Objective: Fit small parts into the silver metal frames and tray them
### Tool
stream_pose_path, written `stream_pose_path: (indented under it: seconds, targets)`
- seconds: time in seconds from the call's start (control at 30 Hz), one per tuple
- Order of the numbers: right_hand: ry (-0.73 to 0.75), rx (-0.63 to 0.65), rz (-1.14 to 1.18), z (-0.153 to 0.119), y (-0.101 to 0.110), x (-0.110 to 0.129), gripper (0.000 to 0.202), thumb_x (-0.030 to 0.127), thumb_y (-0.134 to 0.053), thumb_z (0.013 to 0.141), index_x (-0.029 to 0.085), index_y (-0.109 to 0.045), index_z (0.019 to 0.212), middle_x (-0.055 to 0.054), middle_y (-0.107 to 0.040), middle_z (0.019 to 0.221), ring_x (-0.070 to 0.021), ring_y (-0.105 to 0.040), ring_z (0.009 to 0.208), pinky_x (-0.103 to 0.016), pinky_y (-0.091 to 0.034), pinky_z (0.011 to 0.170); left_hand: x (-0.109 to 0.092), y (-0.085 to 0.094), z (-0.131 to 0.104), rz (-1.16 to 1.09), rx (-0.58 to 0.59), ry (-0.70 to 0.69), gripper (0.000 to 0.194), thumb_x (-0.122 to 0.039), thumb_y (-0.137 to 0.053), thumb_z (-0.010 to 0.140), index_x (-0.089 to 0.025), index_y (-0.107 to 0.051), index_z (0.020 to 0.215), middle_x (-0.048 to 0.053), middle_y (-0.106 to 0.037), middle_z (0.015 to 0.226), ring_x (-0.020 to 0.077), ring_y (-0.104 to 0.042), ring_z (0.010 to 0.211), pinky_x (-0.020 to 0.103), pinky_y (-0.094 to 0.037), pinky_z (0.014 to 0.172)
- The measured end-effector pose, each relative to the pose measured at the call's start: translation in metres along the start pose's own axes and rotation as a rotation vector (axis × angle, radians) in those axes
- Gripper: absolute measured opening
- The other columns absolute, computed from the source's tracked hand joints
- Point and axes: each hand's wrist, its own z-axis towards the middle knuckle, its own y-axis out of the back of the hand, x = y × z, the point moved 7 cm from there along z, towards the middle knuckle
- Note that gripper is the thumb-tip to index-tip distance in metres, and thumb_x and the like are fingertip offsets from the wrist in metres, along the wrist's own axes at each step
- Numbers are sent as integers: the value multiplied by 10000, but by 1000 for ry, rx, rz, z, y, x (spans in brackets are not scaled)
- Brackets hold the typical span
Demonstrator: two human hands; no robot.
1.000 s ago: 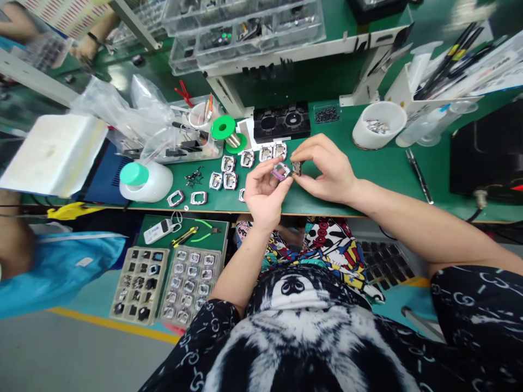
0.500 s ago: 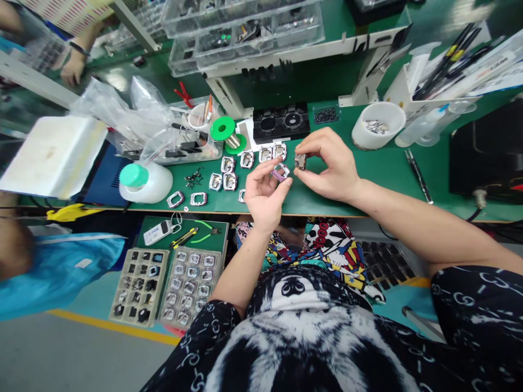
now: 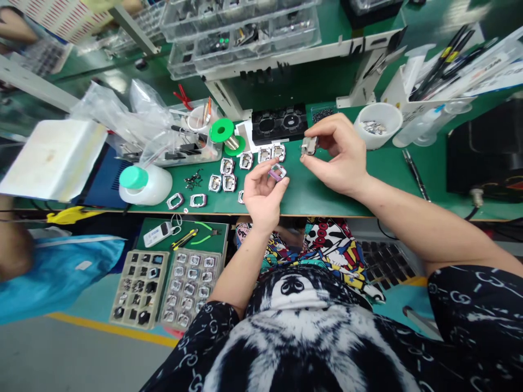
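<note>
Between the thumb and fingers of my left hand (image 3: 263, 197) is a small purple frame (image 3: 277, 172), tilted above the green bench. My right hand (image 3: 342, 155) pinches a small grey metal part (image 3: 309, 145) by its edge, to the right of the frame and apart from it. Several silver frames with metal inserts (image 3: 245, 160) lie on the bench to the left of my hands. Two open frames, one of them a purple-edged frame (image 3: 198, 200), rest near the front edge.
A green solder spool (image 3: 223, 129), a white bottle with a green cap (image 3: 146, 184) and a black fixture (image 3: 279, 124) stand around. At right are a white cup (image 3: 378, 126) and tweezers (image 3: 415, 174). A co-worker's blue clothing (image 3: 61, 269) shows at left.
My right hand has moved right and slightly up with the grey part, farther from the purple frame, and the part is turned. My left hand has shifted only slightly.
</note>
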Motion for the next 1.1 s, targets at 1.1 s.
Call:
stream_pose_path:
  seconds: [1.1]
  targets:
    - [-158, 616, -436, 10, -6, -51, 481, 299, -747, 786, 204, -722, 1257, -91, -766, 1131, -358, -669, 1083, -478, -533, 984, -38, -12, -14, 697, 544, -189, 443, -314, -792, 982, -290, -693, 1413, 46, -789, 1300, 249, -646, 1105, 473, -557, 1009]
